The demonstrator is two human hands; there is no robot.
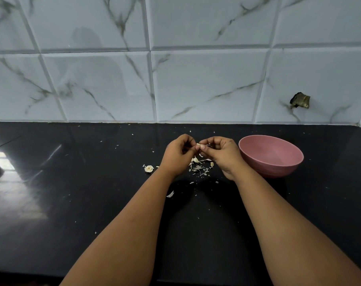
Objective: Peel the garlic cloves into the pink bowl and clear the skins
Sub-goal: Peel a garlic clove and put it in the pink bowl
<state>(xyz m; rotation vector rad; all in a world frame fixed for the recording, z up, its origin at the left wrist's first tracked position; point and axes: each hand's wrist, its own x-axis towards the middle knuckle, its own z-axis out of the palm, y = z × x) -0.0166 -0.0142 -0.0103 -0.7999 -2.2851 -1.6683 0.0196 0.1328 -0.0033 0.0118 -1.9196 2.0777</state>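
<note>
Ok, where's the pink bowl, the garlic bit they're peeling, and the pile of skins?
pink bowl (278, 141): head view, far rim.
garlic clove (200, 145): head view, pale part showing between both hands' fingertips.
pile of skins (200, 168): head view, middle of the scraps on the black counter.

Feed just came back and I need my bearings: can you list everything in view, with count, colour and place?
pink bowl: one, pink, on the countertop right of the hands; nothing visible inside.
garlic clove: one, pale, pinched between both hands above the counter.
loose cloves and skins: a small pile, off-white, on the counter under the hands; exact count unclear.
garlic root piece: one, cream, left of the pile.
skin flake: one, white, nearer the camera by the left forearm.
countertop: one, glossy black.
wall tiles: white marbled, behind the counter.
dark fitting: one, on the wall at right.
left hand: one, fingers curled on the clove.
right hand: one, fingers curled on the clove.
</note>
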